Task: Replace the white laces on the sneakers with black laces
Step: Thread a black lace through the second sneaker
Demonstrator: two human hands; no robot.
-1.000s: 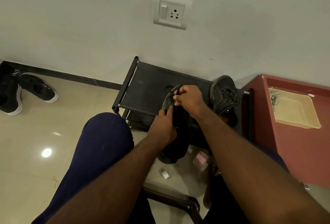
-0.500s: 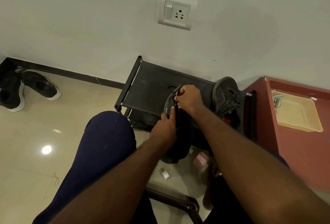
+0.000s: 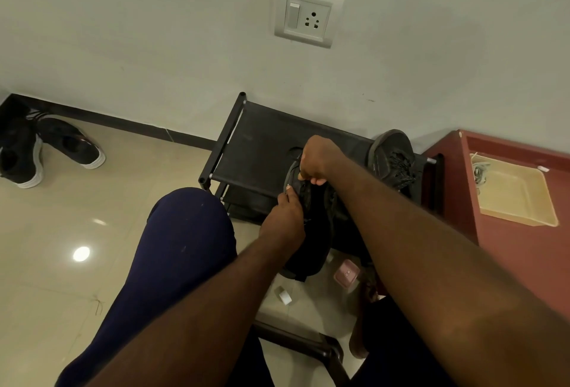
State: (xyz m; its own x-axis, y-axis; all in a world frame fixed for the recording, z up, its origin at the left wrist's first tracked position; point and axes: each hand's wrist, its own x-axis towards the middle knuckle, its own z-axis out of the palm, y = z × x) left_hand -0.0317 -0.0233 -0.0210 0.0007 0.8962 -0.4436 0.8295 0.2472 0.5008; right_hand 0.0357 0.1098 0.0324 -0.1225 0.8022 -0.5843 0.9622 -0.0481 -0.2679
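1. Two hands meet at a black sneaker [image 3: 311,232] held in mid-frame, in front of a black rack [image 3: 265,152].
2. The left hand [image 3: 285,220] grips the sneaker from its left side, thumb stretched up along the upper.
3. The right hand [image 3: 320,159] is curled just above it, fingertips pinching a black lace [image 3: 296,159] at the sneaker's top; the lace is dark on dark and hard to follow.
4. A second sneaker [image 3: 393,159] leans tilted on the rack's right end, just right of the right hand.
5. At right, a beige tray [image 3: 518,198] sits on a red surface [image 3: 524,251], with a pale tangle [image 3: 479,170] at its left edge.
6. At upper left, black shoes [image 3: 46,149] with white soles lie on the floor [image 3: 61,278] by the wall [image 3: 154,31].
7. A socket [image 3: 308,14] is at top centre.
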